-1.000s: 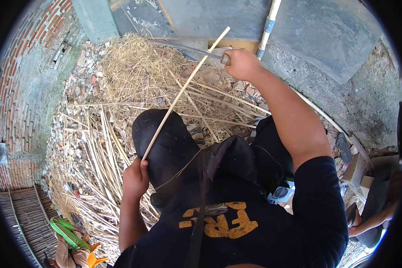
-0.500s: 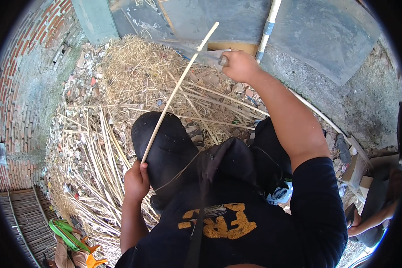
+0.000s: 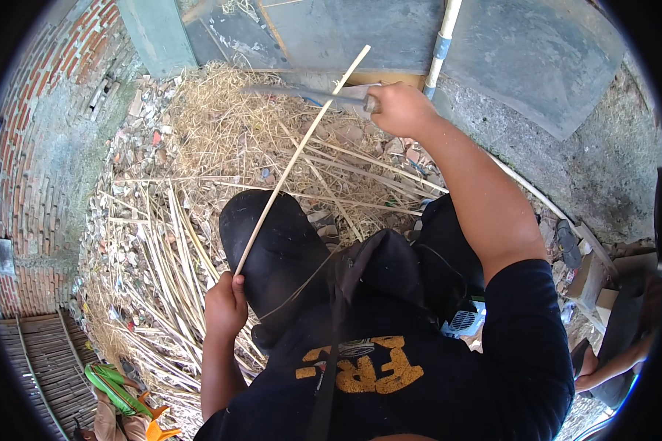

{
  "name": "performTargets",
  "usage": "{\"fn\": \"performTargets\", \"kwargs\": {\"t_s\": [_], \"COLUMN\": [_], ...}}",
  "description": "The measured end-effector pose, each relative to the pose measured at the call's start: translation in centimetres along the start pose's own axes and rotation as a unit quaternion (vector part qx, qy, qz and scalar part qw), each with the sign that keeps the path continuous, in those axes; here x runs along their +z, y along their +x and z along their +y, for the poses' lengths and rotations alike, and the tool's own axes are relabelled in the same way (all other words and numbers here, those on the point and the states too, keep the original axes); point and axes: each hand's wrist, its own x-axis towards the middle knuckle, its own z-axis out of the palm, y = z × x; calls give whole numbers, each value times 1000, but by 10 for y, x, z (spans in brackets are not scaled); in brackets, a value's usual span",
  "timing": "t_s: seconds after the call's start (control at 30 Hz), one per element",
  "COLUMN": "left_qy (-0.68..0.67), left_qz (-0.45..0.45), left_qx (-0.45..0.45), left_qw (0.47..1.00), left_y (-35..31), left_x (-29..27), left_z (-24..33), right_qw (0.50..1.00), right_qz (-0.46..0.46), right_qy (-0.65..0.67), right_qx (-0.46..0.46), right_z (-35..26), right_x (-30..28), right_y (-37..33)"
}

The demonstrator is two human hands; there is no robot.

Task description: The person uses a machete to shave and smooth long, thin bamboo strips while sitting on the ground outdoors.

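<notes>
My left hand (image 3: 226,307) is closed around the lower end of a long pale bamboo strip (image 3: 293,163). The strip slants up and to the right, passing over my dark left knee. In my right hand (image 3: 401,110) is the handle of a long knife (image 3: 290,90), its thin grey blade pointing left. The blade crosses the strip near the strip's far end; whether it touches there I cannot tell. Small curled slivers stick out from the strip by the blade.
Dry shavings (image 3: 221,110) are heaped ahead, over rubble. Many bamboo strips (image 3: 176,257) lie at my left, and several more (image 3: 368,173) beyond my knees. A brick wall (image 3: 29,162) stands left, a white pipe (image 3: 441,51) ahead. Other people sit at the lower left and right.
The knife blade, blurred before, now shows clearly across the strip. The strip's far end has dropped slightly and moved right. My left hand has hardly moved.
</notes>
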Motion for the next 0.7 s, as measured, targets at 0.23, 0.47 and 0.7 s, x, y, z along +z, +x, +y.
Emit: {"fn": "performTargets", "kwargs": {"t_s": [0.23,0.47,0.7], "left_qy": [54,41,17], "left_qz": [-9,-16,-14], "left_qx": [-8,-15,5], "left_qw": [998,999,1000], "left_y": [-23,-23,-13], "left_x": [-5,-5,5], "left_z": [-12,-16,-24], "right_qw": [998,992,997], "right_qz": [-59,-116,-24], "right_qy": [-8,0,71], "right_qx": [-34,-41,-5], "right_z": [-6,-21,9], "right_x": [3,-4,10], "right_y": [-11,-4,-2]}}
